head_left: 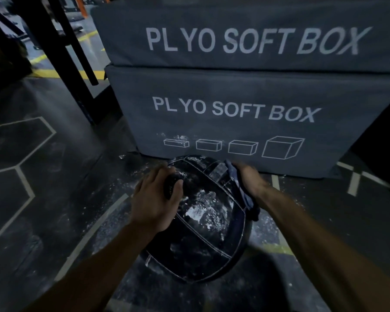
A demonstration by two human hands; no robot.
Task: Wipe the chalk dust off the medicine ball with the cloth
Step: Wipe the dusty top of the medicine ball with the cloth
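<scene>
A large black medicine ball (203, 230) with white seams lies on the floor in front of me, smeared with white chalk patches on its top. My left hand (154, 199) grips a dark handle-like part (172, 184) at the ball's upper left. My right hand (245, 179) holds a blue-grey cloth (249, 199) against the ball's upper right side; the cloth hangs down under the wrist.
Two stacked grey soft boxes (245, 109) printed "PLYO SOFT BOX" stand right behind the ball. Black rack legs (61, 52) rise at the upper left. The dark floor (54, 176) carries white hexagon lines and scattered chalk dust around the ball.
</scene>
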